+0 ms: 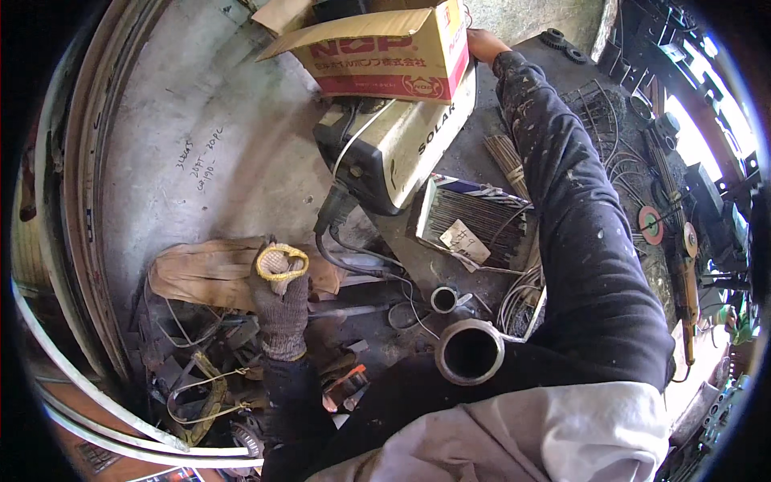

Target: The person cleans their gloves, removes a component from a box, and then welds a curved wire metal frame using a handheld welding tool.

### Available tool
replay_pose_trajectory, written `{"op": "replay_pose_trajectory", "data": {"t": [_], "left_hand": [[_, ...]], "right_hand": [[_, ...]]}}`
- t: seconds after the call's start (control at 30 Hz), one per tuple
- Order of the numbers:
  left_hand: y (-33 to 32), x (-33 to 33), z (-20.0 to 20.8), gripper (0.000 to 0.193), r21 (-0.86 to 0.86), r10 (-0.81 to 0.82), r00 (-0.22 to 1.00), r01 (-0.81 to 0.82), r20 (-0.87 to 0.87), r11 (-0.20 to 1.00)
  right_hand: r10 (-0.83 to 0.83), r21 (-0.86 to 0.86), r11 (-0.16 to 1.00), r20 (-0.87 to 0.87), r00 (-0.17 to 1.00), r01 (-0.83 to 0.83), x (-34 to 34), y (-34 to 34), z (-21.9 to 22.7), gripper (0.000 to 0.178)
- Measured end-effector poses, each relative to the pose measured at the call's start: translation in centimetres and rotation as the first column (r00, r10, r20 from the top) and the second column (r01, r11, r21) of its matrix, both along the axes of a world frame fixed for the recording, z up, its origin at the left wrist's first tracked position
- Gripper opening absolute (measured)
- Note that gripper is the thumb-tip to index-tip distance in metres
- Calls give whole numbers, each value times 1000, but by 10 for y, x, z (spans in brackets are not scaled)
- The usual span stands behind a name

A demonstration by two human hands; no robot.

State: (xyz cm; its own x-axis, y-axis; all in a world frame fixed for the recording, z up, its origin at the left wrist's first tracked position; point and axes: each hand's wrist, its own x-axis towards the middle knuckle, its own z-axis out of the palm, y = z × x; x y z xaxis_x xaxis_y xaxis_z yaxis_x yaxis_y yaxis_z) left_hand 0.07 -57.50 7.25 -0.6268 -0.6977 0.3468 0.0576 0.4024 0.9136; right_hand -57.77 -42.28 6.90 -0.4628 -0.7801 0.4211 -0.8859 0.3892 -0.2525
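Observation:
My left hand point(283, 321), in a dark knit work glove, holds a second work glove point(283, 263) by its body. That glove's yellow-edged cuff gapes upward and shows a pale lining. Brown leather work gear point(201, 273) lies just behind and to the left. My right arm stretches far forward, and my bare right hand point(487, 46) is at the right side of an open cardboard box point(377, 60). The box hides its fingers, so I cannot tell whether they grip anything. Under the box stands a white and black welding machine point(393, 157) with cables plugged into its front.
A box of welding rods point(474, 221) lies on the dark bench beside a rod bundle point(506, 165). An upright pipe point(471, 353) stands close to my body, with a smaller pipe point(443, 300) behind it. Tools, including an angle grinder disc point(650, 225), crowd the right.

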Motion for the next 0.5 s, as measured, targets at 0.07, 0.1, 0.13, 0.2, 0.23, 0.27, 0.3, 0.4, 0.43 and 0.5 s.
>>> {"op": "replay_pose_trajectory", "data": {"t": [0.07, 0.1, 0.13, 0.2, 0.23, 0.27, 0.3, 0.4, 0.43, 0.5], "left_hand": [[12, 12, 5, 41, -56, 71, 986, -63, 148, 996], [17, 17, 12, 41, -127, 140, 949, -108, 284, 986], [19, 20, 14, 41, -2, 106, 938, -112, 329, 994], [22, 22, 12, 40, 86, 81, 946, -113, 313, 990], [21, 31, 6, 39, 67, 108, 950, -133, 292, 989], [21, 41, -1, 38, 50, 132, 953, -151, 273, 987], [14, 51, -13, 42, -7, 156, 946, -161, 285, 987], [-1, 78, -34, 47, -75, 199, 922, -185, 333, 980], [2, 77, -32, 48, -75, 198, 917, -183, 347, 980], [16, 66, -17, 42, 94, 149, 948, -181, 280, 979]], "right_hand": [[-74, 50, 996, 57, 996, 71, -4, -5, -3, 35], [-75, 51, 996, 54, 996, 72, -11, -5, -5, 35], [-52, 28, 998, 72, 996, 50, -20, -4, -7, 36], [-39, 9, 999, 63, 997, 39, -35, 4, -12, 38], [-17, 12, 1000, 72, 997, 17, -18, -6, -9, 38], [-54, 31, 998, 95, 994, 51, -1, -12, -5, 37], [-77, 41, 996, 99, 992, 73, 11, -12, 0, 37], [-159, -71, 981, 228, 960, 180, 30, -14, 3, 33], [-165, -71, 980, 221, 961, 185, 20, -12, 1, 33], [-138, 20, 990, 61, 989, 137, -7, -7, -7, 48]]}}
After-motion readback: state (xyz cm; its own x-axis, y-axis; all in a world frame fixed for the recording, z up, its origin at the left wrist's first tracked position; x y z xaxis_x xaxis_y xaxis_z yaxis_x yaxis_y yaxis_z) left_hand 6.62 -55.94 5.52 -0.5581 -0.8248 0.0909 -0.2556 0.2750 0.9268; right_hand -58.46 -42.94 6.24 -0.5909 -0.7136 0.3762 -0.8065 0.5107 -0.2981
